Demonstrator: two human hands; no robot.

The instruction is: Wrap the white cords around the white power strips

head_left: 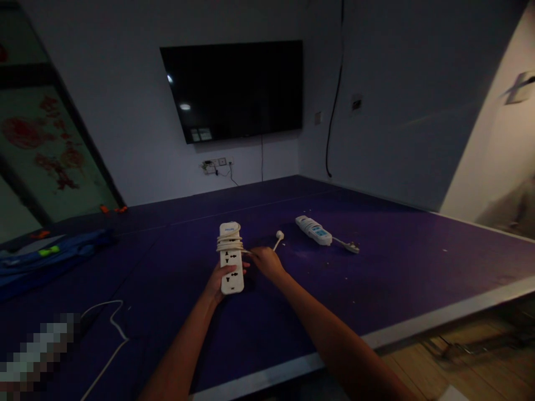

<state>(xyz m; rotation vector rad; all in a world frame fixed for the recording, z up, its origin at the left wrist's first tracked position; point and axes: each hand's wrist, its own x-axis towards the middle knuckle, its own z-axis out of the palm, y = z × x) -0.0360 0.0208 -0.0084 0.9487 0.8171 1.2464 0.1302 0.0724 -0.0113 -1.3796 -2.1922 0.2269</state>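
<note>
My left hand [220, 279] grips the lower end of a white power strip [231, 263], holding it upright over the purple table [376, 278]. Its white cord [229, 242] is coiled around the strip's upper half. My right hand [266, 260] is closed on the cord just right of the strip, and the loose end with its plug [279, 236] sticks out beyond my fingers. A second white power strip [313, 229] with a blue label lies flat on the table further back right, its short cord trailing right.
A loose white cable [112, 328] curls on the table at the lower left. Blue cloth with a green item [50, 252] lies at the left edge. A dark wall screen [238, 89] hangs ahead. The table's white edge [418, 326] runs near right.
</note>
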